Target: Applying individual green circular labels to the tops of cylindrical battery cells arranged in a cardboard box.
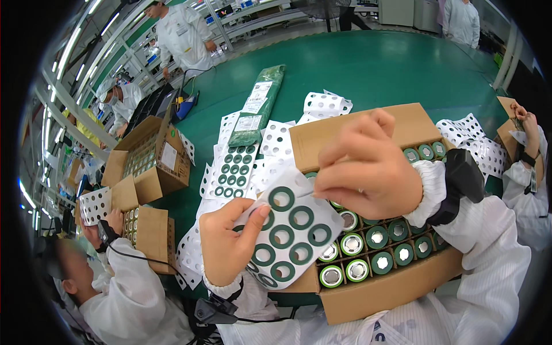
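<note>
Right now you are pinching a white backing sheet [290, 230] of dark green ring stickers with your left hand [227, 244], thumb lying on top at its left edge and fingers curled underneath, so the sheet is tilting up over the near left corner of the open cardboard box [379, 296]. Your right hand [368, 167] is hovering just beyond the sheet, its fingertips drawn tightly together at the sheet's far right edge, touching it or very nearly; whether they are gripping a sticker you cannot tell from this view. Under that hand, the box is holding rows of upright green cylindrical cells [376, 237] with silver tops, some already wearing green rings. The far flap of the box [345, 135] is standing open behind your right hand.

Farther out on the green table [368, 69], spent white sheets full of round holes [328, 104] are lying scattered, along with a partly used sticker sheet [236, 167] to the left and a long green packet [261, 103] beyond it. Another pile of punched sheets [477, 141] is lying to the right of the box. At the left, a person in a white coat [123, 287] is working beside two more open cartons [152, 158], and another person's hand [526, 123] is showing at the far right.
</note>
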Demonstrator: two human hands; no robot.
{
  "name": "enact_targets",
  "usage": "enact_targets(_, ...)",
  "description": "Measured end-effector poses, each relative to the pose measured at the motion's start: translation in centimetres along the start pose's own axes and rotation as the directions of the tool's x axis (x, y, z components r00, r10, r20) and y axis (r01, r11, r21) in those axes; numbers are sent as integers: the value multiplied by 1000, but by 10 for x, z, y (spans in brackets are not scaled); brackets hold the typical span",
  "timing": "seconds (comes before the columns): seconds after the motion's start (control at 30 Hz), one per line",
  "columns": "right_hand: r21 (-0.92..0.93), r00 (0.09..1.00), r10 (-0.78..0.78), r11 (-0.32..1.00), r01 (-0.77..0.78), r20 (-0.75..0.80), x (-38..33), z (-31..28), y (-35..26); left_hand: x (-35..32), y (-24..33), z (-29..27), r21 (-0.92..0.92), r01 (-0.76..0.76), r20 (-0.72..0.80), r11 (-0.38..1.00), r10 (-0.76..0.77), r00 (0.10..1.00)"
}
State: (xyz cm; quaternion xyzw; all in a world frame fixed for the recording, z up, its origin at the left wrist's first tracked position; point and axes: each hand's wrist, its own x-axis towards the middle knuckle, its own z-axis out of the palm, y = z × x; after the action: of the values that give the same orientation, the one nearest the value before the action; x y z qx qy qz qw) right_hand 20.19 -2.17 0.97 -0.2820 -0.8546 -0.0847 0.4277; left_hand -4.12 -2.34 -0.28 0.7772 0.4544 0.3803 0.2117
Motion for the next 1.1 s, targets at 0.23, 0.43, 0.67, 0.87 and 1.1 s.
enact_targets(0.23, 212, 567, 608, 556, -804, 556, -10, -4, 25, -3, -8, -15, -61, 56, -157, 997, -65, 985)
enact_targets(0.43, 184, 551, 651, 545, -818, 522, -39, 10, 23, -9, -9, -22, -55, 71, -188, 996, -80, 979)
enact_targets(0.67, 202, 568, 659, 548, -812, 493, -46, 11, 20, -9, -8, -22, -84, 78, -188, 993, -92, 978)
enact_targets(0.87, 178, 628, 635, 625, -760, 451, -49, 15, 21, -9, -9, -20, -88, 98, -192, 991, -114, 975)
enact_targets(1.1, 206, 656, 623, 639, -741, 426, -50, 16, 21, -9, -11, -19, -72, 57, -208, 996, -71, 975)
